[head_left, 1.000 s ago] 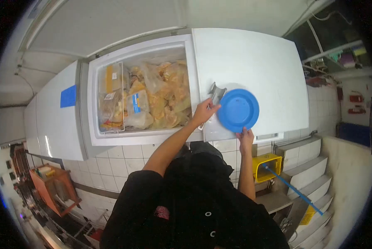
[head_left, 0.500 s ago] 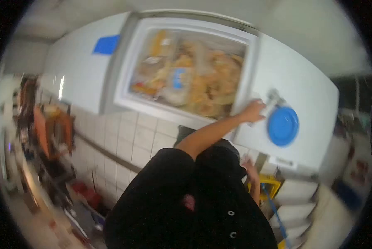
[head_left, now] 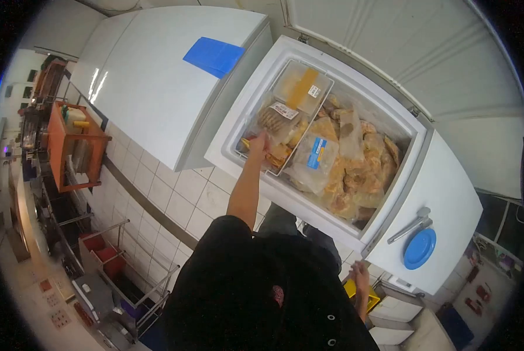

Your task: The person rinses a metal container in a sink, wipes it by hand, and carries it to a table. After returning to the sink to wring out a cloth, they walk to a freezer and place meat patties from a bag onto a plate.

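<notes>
My left hand [head_left: 258, 146] reaches over the near edge of an open chest freezer [head_left: 230, 137] into a white wire basket [head_left: 294, 149]. Its fingers are bent at a bag of orange-yellow food [head_left: 279, 155]; what they grip is hidden. Beside them lies a clear pack of brown food with a white label [head_left: 278, 117], and behind it a lidded plastic box with a yellow band [head_left: 300, 88]. Right of the basket are frosty plastic bags of food, one with a blue label [head_left: 316, 153]. My right hand [head_left: 360, 276] hangs low, holding nothing, fingers loosely apart.
On the white surface to the right lie a blue plate [head_left: 420, 248] and a metal utensil [head_left: 411, 225]. Another white freezer [head_left: 157, 76] with a blue sheet [head_left: 214, 57] stands left. An orange cart [head_left: 60, 149], a metal rack [head_left: 127, 263] and a yellow crate [head_left: 372, 298] are around.
My left hand has swung left, from beside the metal utensil and blue plate to the packages in the basket. My view has turned. My right hand still hangs at my side.
</notes>
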`<action>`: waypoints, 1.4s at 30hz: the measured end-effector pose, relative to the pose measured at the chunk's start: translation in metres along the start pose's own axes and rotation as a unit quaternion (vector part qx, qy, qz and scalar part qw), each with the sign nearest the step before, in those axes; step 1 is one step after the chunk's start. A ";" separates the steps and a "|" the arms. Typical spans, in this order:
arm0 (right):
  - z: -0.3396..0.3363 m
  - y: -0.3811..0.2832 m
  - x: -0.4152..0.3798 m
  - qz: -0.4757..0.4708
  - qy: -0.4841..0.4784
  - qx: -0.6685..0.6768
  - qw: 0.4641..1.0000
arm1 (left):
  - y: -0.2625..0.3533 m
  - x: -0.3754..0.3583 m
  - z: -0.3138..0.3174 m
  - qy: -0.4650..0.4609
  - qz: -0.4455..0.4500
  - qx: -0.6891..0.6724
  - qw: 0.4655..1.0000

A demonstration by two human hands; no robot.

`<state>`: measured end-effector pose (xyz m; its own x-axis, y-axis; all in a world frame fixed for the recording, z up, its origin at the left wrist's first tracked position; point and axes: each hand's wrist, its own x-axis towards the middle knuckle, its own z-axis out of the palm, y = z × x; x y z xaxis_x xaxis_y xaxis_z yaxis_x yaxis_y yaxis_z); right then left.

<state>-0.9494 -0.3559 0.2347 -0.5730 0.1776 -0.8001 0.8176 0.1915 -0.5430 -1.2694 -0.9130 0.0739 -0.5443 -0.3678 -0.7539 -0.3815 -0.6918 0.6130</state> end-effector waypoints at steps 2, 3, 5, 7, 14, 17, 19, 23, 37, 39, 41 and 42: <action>0.041 -0.055 0.007 -0.111 0.000 -0.124 0.986 | 0.009 0.012 0.000 -0.018 -0.001 0.089 0.996; 0.067 -0.092 0.003 -0.150 -0.007 -0.153 0.977 | 0.014 0.007 0.003 -0.023 0.023 0.113 0.993; 0.115 -0.140 0.016 -0.196 -0.054 -0.128 0.971 | 0.021 0.000 0.010 -0.054 0.052 0.100 0.992; 0.163 -0.197 0.023 -0.202 -0.093 -0.135 0.966 | 0.033 -0.003 0.013 -0.100 0.059 0.032 0.993; 0.319 -0.306 0.122 -0.553 0.020 -0.143 0.820 | 0.103 -0.112 0.070 -0.211 0.099 0.097 0.968; 0.343 -0.339 0.109 -0.557 -0.013 0.000 0.831 | 0.100 -0.184 0.093 -0.208 0.161 0.183 0.947; 0.348 -0.333 0.102 -0.536 -0.034 0.102 0.838 | 0.096 -0.228 0.102 -0.251 0.186 0.210 0.926; 0.298 -0.303 0.076 -0.468 0.008 0.147 0.871 | 0.097 -0.295 0.137 -0.386 0.205 0.275 0.856; 0.045 -0.162 -0.046 -0.285 -0.013 0.605 0.744 | -0.030 -0.346 0.251 -0.703 -0.149 0.481 0.501; 0.007 -0.118 -0.047 -0.254 0.004 0.612 0.749 | -0.094 -0.364 0.253 -0.687 -0.212 0.459 0.522; -0.042 -0.084 -0.058 -0.227 0.031 0.570 0.789 | -0.146 -0.389 0.260 -0.684 -0.260 0.436 0.524; -0.066 -0.062 -0.063 -0.209 0.041 0.550 0.807 | -0.175 -0.403 0.262 -0.687 -0.283 0.425 0.518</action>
<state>-0.9679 -0.3153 0.3361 -0.7777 0.3907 -0.4925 0.0815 -0.7141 -0.6952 -1.1788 -0.4809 0.3325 0.0390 0.9369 -0.3475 -0.6435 0.2896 0.7085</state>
